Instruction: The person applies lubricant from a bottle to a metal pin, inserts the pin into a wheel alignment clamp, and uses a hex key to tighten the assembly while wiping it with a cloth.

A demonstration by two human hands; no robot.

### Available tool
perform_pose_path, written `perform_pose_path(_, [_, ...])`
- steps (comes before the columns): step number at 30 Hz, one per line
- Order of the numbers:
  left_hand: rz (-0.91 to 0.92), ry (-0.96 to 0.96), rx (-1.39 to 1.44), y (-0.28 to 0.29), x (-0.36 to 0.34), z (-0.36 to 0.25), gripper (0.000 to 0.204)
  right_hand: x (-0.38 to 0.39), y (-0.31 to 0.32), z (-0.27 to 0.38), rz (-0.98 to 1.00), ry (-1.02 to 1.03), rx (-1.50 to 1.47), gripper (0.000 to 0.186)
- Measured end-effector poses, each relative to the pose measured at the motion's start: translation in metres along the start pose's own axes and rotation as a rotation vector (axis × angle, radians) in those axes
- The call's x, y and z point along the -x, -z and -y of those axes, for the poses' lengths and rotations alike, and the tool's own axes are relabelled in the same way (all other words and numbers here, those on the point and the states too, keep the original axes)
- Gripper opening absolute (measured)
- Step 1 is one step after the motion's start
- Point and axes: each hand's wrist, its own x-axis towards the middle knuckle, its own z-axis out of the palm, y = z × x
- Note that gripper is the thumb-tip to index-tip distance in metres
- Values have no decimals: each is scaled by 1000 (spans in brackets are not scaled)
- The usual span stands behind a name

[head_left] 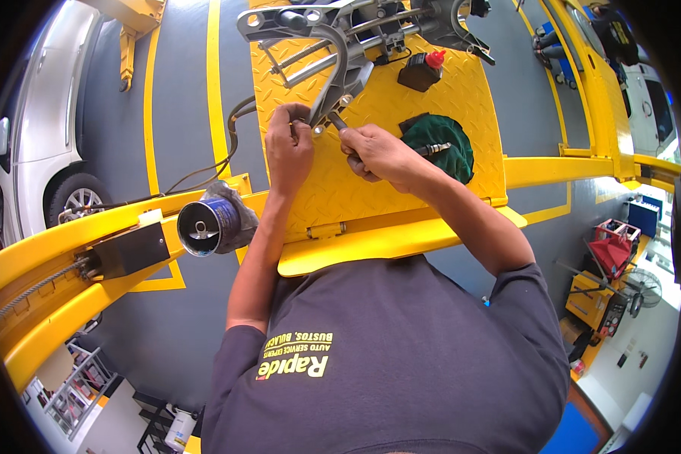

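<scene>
A large grey metal bracket assembly [339, 57] with steel rods lies over the far part of the yellow diamond-plate platform [401, 204]. My left hand [289, 147] is closed at the lower end of its curved arm, fingertips pinched; whatever they pinch is hidden. Beside it, my right hand [382, 157] wraps around a short, dark cylindrical tool [337, 121], whose tip meets the bracket's end near two bolt holes. To the right, a green cloth [455, 160] carries a shiny metal socket tool [436, 149]. Behind that stands a dark bottle [418, 74] with a red cap.
An open, blue-labelled can [212, 225] hangs at the platform's left corner beside my forearm. Yellow lift arms [68, 291] flank the platform. A dark hose [231, 144] runs along its left side. A silver car [45, 113] stands at left; a fan [642, 290] is at right.
</scene>
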Motion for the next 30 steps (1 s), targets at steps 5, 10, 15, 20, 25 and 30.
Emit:
perform_pose_path(5, [-2, -18, 15, -3, -1, 7, 16, -15, 1, -4, 37, 66, 57, 38])
perform_pose_path(10, [-6, -25, 9, -1, -1, 6, 16, 5, -4, 4, -19, -17, 11, 34])
perform_pose_path(15, [7, -25, 15, -1, -2, 2, 17, -21, -5, -6, -57, 58, 171, 35])
perform_pose_path(20, [7, -18, 1, -1, -1, 7, 17, -6, -12, -4, -132, 37, 175, 38])
perform_pose_path(25, [8, 0, -1, 0, -2, 1, 16, -17, -6, -5, -183, 129, 502, 45])
perform_pose_path(30, [3, -7, 6, -1, -1, 5, 18, 33, 13, 11, -81, 180, 741, 49])
